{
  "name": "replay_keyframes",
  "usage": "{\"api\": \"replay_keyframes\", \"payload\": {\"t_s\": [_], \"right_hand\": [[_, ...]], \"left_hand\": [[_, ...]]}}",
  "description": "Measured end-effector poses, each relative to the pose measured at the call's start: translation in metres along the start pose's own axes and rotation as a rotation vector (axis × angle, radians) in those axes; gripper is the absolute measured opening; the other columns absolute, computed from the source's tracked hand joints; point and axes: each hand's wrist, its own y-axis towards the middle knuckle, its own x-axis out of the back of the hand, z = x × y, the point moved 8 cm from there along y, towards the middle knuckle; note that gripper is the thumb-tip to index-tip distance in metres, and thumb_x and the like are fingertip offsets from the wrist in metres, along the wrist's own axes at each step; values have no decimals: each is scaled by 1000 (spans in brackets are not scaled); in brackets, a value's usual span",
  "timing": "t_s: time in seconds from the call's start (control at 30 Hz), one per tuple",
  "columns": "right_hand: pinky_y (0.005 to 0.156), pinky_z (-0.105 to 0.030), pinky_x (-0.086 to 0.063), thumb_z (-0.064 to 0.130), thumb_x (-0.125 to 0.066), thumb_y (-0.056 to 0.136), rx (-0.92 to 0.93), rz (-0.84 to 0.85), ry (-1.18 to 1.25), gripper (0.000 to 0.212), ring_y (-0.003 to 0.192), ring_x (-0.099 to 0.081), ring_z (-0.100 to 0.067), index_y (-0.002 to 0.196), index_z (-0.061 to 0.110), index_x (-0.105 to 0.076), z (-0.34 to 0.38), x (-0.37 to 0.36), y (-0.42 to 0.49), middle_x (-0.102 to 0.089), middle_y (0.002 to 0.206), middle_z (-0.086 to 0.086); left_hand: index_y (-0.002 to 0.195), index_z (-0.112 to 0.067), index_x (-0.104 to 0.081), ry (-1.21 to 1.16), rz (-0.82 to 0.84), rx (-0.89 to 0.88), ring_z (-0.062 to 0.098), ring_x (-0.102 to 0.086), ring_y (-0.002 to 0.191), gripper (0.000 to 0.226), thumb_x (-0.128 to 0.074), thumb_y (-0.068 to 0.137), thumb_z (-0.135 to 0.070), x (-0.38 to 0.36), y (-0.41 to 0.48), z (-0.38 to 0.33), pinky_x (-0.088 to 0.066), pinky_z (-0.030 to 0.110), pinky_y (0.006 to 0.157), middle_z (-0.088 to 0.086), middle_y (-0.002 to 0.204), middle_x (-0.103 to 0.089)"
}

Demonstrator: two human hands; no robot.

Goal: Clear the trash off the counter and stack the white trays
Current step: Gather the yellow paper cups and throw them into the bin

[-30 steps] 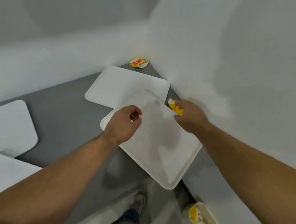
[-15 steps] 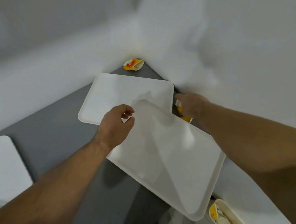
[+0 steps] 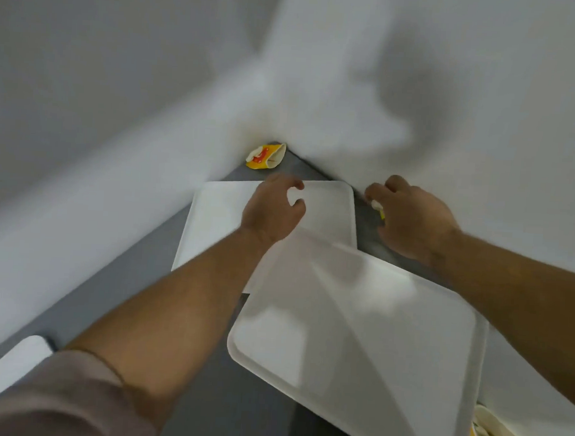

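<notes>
A white tray [image 3: 357, 325] lies nearest me, its far edge overlapping a second white tray [image 3: 219, 221] that sits flat on the grey counter [image 3: 149, 277] near the corner. My left hand [image 3: 273, 210] hovers over the far tray with its fingers apart and nothing in it. My right hand [image 3: 409, 221] rests on the counter by the right wall, curled around a yellow and white wrapper [image 3: 378, 207] that is mostly hidden under the fingers. A second crumpled yellow wrapper [image 3: 266, 156] lies in the counter's far corner, beyond both hands.
White walls close in the counter at the back and on the right. A third white tray [image 3: 12, 366] shows at the bottom left. A cream bin [image 3: 501, 435] holding trash stands below the counter at the bottom right.
My left hand has let go of the near tray and reached forward over the far tray, opening its fingers. My right hand still holds its wrapper by the wall. The view has moved closer to the corner.
</notes>
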Motion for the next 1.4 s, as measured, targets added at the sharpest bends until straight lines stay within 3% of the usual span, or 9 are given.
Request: {"api": "replay_keyframes", "payload": {"t_s": [0.2,0.47,0.7,0.83,0.93,1.03,1.17,1.33,1.4], "right_hand": [[55,-25,-38,14,-66,80,58,-206,143,45,74,-61,-24,121,30,-60,36,28,-18,-59,111,3],[64,-23,-43,9,-65,87,129,-278,281,41,85,-66,-23,122,30,-69,59,43,-32,-61,118,4],[69,-19,-37,12,-70,82,110,-274,320,39,86,-65,-19,119,26,-71,52,36,-48,-63,117,4],[68,-19,-36,12,-70,82,54,-326,405,44,86,-64,-18,124,25,-65,42,39,-63,-63,119,5],[67,-21,-41,13,-66,85,-40,-340,502,54,89,-61,-15,135,27,-52,30,42,-78,-59,121,7],[72,-30,-54,12,-63,91,-157,-384,607,43,93,-61,-12,132,23,-56,4,40,-102,-59,119,5],[79,-4,-41,16,-61,94,-342,-377,699,25,92,-54,0,117,24,-65,-42,33,-142,-62,110,8],[63,-7,-46,27,-64,91,-593,-416,838,20,85,-63,0,107,37,-59,-145,32,-235,-66,93,19],[60,-9,-46,26,-68,87,-670,-448,864,21,80,-63,-2,102,38,-60,-176,26,-277,-66,90,19]], "left_hand": [[120,-18,-71,378,151,-66,32,-47,128,37,-65,83,-18,-26,90,23,-39,36,108,8,138,-55],[130,-7,-60,661,338,128,40,-52,128,39,-56,92,-16,-53,131,62,-45,46,107,18,141,-54],[140,-7,-48,560,156,122,41,-60,119,49,-59,93,-13,-45,131,58,-50,47,100,20,132,-60],[122,-9,-60,619,48,31,35,-63,103,31,-63,91,-11,-27,126,31,-55,46,85,13,120,-60],[99,-14,-56,445,-58,27,36,-60,84,14,-58,86,-9,-15,111,5,-44,41,65,9,100,-59],[105,-15,-51,57,-189,-12,34,-59,75,21,-62,87,-18,-18,74,-32,-42,37,60,7,87,-62],[104,-20,-65,-438,-92,-15,26,-69,76,22,-60,83,-18,-50,7,-87,-60,43,69,-1,82,-70],[97,-14,-72,-687,118,68,29,-77,88,17,-66,81,-16,-123,-78,-177,-63,50,79,8,91,-79],[87,-16,-71,-642,151,52,18,-75,79,15,-72,77,-26,-137,-110,-207,-61,40,74,0,80,-77]]}}
